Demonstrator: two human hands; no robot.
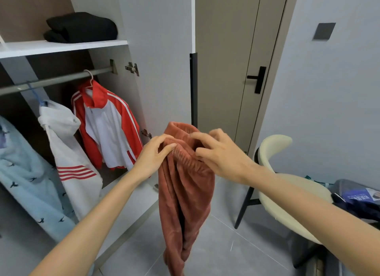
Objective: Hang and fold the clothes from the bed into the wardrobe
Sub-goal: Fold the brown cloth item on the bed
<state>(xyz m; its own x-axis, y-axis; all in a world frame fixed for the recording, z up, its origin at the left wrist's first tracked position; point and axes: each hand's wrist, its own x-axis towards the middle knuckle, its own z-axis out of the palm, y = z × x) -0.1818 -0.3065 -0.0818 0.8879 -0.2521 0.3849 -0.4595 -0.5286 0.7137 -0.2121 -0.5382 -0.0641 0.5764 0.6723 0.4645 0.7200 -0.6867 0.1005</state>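
Left grip (154,152), right grip (216,152) pinch trousers (185,195) hanging below.

Glowing bright and even under soft, diffuse indoor light. Throwing only a faint shadow beneath the chair (271,146) at the near right. Dimming inside the wardrobe (121,80) at the far left. Bowing straight lines toward the edges, blurring fine detail slightly.

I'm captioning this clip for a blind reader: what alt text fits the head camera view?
Left hand and right hand hold rust-brown fleece trousers by the elastic waistband before an open white wardrobe. On its metal rail hang a red and white jacket, a white hooded top and a pale blue garment; folded black clothes sit on the shelf above.
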